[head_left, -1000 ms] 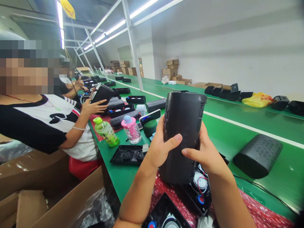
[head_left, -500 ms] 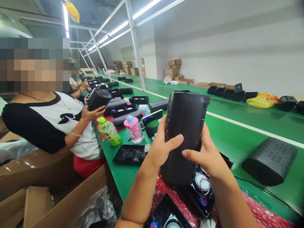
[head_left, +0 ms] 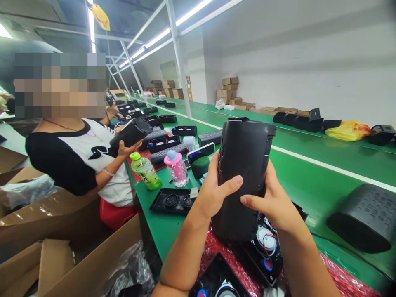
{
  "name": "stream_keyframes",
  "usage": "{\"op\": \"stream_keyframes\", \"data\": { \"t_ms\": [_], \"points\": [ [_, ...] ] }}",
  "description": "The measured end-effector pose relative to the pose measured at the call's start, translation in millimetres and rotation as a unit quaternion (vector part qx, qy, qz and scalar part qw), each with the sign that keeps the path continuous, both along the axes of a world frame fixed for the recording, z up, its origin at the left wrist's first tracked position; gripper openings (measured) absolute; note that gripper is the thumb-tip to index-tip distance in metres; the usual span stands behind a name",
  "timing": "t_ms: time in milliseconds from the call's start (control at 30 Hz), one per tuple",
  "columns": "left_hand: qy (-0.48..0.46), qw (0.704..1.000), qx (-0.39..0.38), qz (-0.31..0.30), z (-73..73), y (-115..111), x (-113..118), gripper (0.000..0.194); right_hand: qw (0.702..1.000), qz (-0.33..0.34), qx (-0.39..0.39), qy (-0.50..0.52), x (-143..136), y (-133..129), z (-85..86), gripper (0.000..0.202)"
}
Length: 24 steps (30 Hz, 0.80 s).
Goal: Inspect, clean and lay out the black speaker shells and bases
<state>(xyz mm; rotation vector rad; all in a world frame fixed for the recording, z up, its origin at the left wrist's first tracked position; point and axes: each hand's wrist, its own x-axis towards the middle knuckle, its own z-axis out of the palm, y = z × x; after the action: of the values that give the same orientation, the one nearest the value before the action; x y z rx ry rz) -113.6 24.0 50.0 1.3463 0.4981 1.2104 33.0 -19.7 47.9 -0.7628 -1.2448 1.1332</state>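
Both hands grip a black plastic speaker housing [head_left: 243, 165], held upright above the bench. My left hand [head_left: 218, 187] wraps its left side, with the thumb flat across the smooth face. On the opposite side, my right hand [head_left: 274, 198] clasps it, its thumb pointing in toward the other. The fingers behind the housing are hidden. Under it lies an open speaker half [head_left: 267, 243] with a white-backed driver and red and black wires. Another open speaker half [head_left: 219, 280] rests nearer me on red bubble wrap [head_left: 239, 268], cut off by the lower edge.
A finished-looking black speaker [head_left: 365, 216] lies on the green bench [head_left: 315, 185] at right. Left of my hands are a black grille panel [head_left: 170, 200], a green-capped bottle [head_left: 145, 171], a pink-lidded bottle [head_left: 177, 167] and a phone [head_left: 201, 152]. A co-worker [head_left: 83, 165] holds another housing beside cardboard boxes [head_left: 93, 255].
The view has shifted slightly, so most things appear a little further right. The speaker at right sits further right and closer to the frame edge. My grip on the housing looks the same.
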Motion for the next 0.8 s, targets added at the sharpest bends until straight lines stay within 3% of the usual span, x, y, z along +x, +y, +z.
{"op": "stream_keyframes", "data": {
  "t_ms": [400,800],
  "points": [
    [0.001,1.000,0.017,-0.002,4.0,-2.6,1.4,0.082,1.000,0.000,0.002,-0.014,3.6,-1.1,-3.3,0.093],
    [0.003,1.000,0.023,0.003,3.2,-1.7,2.0,0.080,1.000,-0.008,0.003,-0.015,2.4,-0.9,-1.7,0.099]
  ]
}}
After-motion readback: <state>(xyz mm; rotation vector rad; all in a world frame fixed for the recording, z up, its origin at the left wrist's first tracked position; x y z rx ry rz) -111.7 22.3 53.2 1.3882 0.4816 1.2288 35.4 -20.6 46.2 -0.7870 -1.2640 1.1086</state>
